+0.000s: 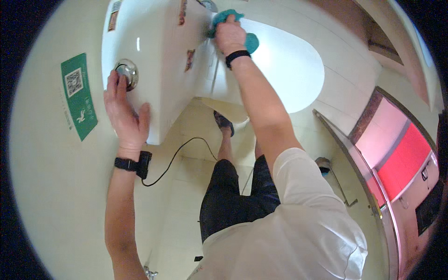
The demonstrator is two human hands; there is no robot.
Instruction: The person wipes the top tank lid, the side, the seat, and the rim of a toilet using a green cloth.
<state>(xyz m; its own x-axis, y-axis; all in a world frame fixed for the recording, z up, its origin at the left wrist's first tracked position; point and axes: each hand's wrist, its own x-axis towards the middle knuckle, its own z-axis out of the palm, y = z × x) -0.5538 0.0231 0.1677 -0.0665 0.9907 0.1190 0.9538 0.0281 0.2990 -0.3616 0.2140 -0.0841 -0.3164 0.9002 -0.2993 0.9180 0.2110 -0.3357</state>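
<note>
My right hand (231,36) holds a crumpled teal cloth (252,43) against the hinge end of the white toilet lid (287,63), beside the cistern. The lid is down, and part of the cloth spreads out past my fingers. My left hand (124,112) lies on top of the white ceramic cistern (150,45), thumb apart from the fingers. Its fingertips touch the round chrome flush button (128,75) and partly cover it. The toilet bowl (231,110) shows below the lid, partly hidden by my right arm.
A green sign (79,96) with a printed code is on the wall left of the cistern. A black cable (178,154) runs from my left wrist device (142,165) towards my legs. A metal-edged door frame (364,178) stands at right. A small metal valve (150,273) sits low on the wall.
</note>
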